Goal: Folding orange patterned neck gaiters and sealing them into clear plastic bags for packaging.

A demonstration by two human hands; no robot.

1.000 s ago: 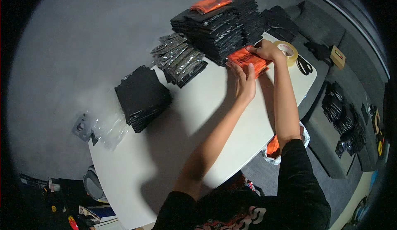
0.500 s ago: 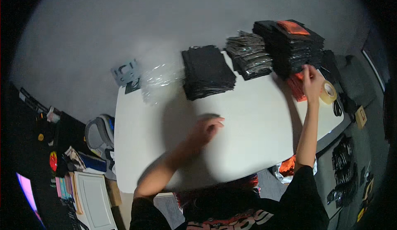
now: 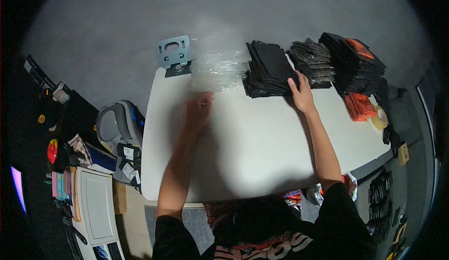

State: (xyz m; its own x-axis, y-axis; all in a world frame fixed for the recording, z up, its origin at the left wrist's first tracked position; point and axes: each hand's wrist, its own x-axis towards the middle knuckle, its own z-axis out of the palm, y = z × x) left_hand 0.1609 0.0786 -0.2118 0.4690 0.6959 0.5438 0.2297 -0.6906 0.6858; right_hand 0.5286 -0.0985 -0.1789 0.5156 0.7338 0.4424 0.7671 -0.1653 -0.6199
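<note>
My left hand is at the near edge of a pile of clear plastic bags, its fingers curled in and slightly blurred; whether a bag edge is between them is hidden. At the right near corner of a stack of flat black pieces, my right hand grips the top piece, thumb on its upper side and the other fingers along the edge. Just right of that stack lies a pile of shiny, plastic-wrapped black packets.
A grey-blue metal stand is at the white table's far left corner. To the right are a tall black stack topped by an orange packet, more orange packets and a tape roll. A cabinet stands lower left.
My right hand has moved left from the orange packets to the black stack. My left hand has moved forward to the clear bags. The view has shifted, so the table things appear farther right.
</note>
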